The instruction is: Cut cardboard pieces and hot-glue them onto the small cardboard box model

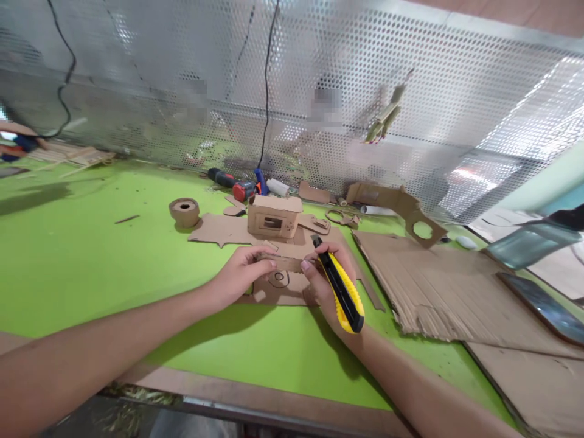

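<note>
A narrow cardboard strip (288,263) is stretched between my two hands above the green table. My left hand (244,272) pinches its left end. With thumb and fingers, my right hand (327,277) grips the strip's right end and also holds a yellow and black utility knife (343,289), its tip pointing up and away. Below the strip lies a flat cardboard sheet (287,297) with a round shape drawn on it in black. Just beyond stands a small cardboard box (274,217) with a rectangular window cut in its front.
A cardboard roll (185,212) is at the left. Behind the box lie a glue gun (261,181) and a red and black tool (243,190). Large cardboard sheets (433,286) and a phone (542,305) are at the right. A perforated metal panel (301,73) closes the back.
</note>
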Tool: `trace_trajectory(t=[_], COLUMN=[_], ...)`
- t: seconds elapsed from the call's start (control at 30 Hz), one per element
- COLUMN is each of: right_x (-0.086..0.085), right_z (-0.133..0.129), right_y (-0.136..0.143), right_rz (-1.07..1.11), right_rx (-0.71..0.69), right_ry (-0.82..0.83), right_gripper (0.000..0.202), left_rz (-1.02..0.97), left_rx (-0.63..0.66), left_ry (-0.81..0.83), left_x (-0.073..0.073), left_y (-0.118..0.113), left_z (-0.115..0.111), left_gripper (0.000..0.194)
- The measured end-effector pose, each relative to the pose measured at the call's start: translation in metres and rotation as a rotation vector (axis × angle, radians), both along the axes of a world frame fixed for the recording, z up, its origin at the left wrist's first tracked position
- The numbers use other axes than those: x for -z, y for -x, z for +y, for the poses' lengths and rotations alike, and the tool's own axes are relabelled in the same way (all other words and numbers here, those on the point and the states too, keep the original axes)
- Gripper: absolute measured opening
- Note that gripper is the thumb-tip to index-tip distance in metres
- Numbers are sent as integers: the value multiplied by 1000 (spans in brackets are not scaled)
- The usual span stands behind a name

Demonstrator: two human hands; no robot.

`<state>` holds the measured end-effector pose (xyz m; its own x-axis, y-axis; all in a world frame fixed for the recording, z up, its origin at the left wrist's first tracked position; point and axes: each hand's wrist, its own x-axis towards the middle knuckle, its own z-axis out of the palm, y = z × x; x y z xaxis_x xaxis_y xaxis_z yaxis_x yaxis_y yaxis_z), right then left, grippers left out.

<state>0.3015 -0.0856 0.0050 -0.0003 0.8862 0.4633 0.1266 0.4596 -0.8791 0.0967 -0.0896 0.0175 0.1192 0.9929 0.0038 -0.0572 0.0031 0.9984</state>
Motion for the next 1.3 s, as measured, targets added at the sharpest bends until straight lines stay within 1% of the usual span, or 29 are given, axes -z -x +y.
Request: trace_trajectory(t=[0.1,0.17,0.37,0.5,0.7,0.8,1.0,1.13,1.3], right_x=[-2,-3,-7,-9,-9,-9,-8,-2,2], right_z=[2,3,2,0,-1,0,3,5,8], right_y=[-2,-4,-7,-7,-6,-6,-6,-5,-4], right_rz=[32,53,22,20,48,75,2,13,-10], right_rx=[36,41,-12,-31,-59,-61,-20,-10,9], right_ry=[18,46,126,127,151,184,126,89,74], right_gripper=[32,32,33,30,27,29,33,38,37], left_rz=[-20,-27,-89,-99,-107,-108,-75,-34,-26], left_rx=[-1,-13,-17,-11,-1,8,-13,-27,-23], left_ry=[0,-11,4,16,22,30,26,11,7], left_x=[2,4,6,6,5,5,7,6,5], left_y=[0,0,2,2,3,2,2,2,2], left_z=[0,0,1,2,4,3,1,1,0], left_gripper=[20,24,33,37,37,36,33,31,30])
